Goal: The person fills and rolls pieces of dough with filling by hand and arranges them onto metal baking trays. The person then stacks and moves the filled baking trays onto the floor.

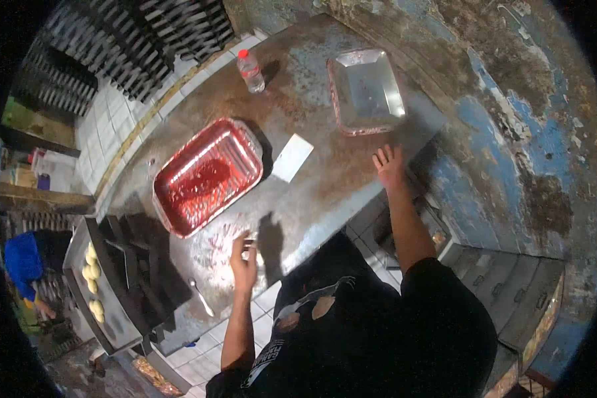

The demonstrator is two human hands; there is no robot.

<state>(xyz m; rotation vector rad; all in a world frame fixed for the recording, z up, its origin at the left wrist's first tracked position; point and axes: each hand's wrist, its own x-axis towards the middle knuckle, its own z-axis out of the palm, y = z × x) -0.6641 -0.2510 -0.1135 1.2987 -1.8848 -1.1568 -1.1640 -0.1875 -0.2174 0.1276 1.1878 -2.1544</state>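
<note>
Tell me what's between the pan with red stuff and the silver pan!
A flat white rectangle lies on the table between them, in the head view.

The bottle label (250,69) is unreadably small.

The person wears a black T-shirt (438,331) (pale lettering and graphic on front).

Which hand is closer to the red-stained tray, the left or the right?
The left hand: it is just on the person's side of the tray. The right hand is farther off to the right, near the silver tray.
</note>
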